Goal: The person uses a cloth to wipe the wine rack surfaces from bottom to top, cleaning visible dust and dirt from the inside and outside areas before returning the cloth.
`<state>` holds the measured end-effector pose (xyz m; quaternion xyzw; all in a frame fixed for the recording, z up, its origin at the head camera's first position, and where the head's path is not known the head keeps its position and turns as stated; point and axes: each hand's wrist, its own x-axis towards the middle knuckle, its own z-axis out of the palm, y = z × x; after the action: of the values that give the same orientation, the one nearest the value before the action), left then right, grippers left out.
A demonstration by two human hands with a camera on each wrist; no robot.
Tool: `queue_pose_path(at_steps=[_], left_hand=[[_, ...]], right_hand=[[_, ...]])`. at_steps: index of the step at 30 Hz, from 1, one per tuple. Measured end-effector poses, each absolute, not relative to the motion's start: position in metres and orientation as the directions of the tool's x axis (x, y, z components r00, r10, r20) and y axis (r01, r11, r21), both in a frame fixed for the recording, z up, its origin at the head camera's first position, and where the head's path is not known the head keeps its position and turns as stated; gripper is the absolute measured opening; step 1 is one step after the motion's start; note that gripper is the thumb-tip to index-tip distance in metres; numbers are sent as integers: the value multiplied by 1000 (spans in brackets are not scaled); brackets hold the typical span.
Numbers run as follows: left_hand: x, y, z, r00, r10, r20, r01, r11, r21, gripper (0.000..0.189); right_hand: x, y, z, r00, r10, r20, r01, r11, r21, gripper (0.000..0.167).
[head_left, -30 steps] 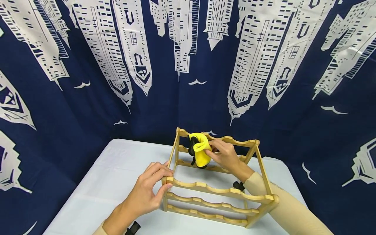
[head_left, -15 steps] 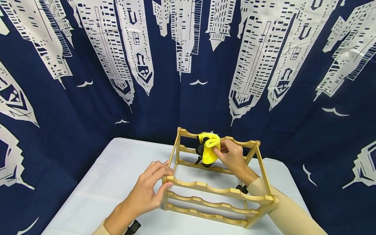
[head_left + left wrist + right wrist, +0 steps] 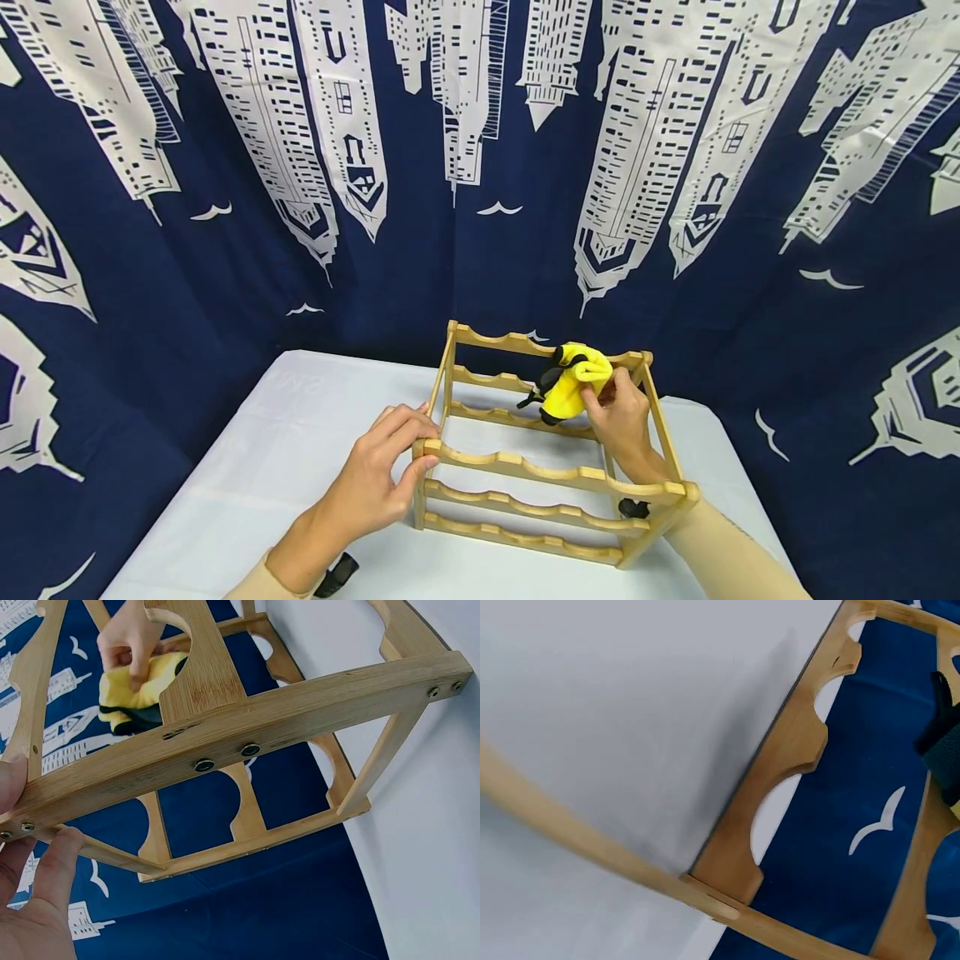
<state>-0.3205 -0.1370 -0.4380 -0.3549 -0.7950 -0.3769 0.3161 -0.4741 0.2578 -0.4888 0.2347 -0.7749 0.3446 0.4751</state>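
Note:
A wooden wine rack (image 3: 517,463) with scalloped rails stands on the white-covered table. My left hand (image 3: 377,472) grips its near left top corner, thumb on the front rail and fingers over the side bar. In the left wrist view, the thumb and fingers (image 3: 56,866) lie on either side of that corner. Reaching inside the frame, my right hand (image 3: 624,417) pinches a bunched yellow-and-black cloth (image 3: 573,387) at the back rails. Part of its dark side (image 3: 943,750) shows at the edge of the right wrist view; the right hand is out of that view.
The white tablecloth (image 3: 292,417) spreads around the rack. Close behind it hangs a dark blue curtain (image 3: 420,275) printed with white buildings. The rack's right side bar (image 3: 662,425) and front rails surround my right forearm.
My right hand has slid rightward along the back rails with the yellow-and-black cloth, which now tilts more. My left hand keeps its grip on the rack's corner.

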Motion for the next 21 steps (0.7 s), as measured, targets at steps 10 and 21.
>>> queue_pose_path(at_steps=[10,21], left_hand=[[-321,-141,-439,-546,329,770,803,468,369,26],[-318,-140,-439,-552,329,767,799,473,372,27]], right_hand=[[-460,263,-499,-588,84,805,-568,665,-485,26],[-453,273,-503,-565,-18,825,-665,601,-443,28]])
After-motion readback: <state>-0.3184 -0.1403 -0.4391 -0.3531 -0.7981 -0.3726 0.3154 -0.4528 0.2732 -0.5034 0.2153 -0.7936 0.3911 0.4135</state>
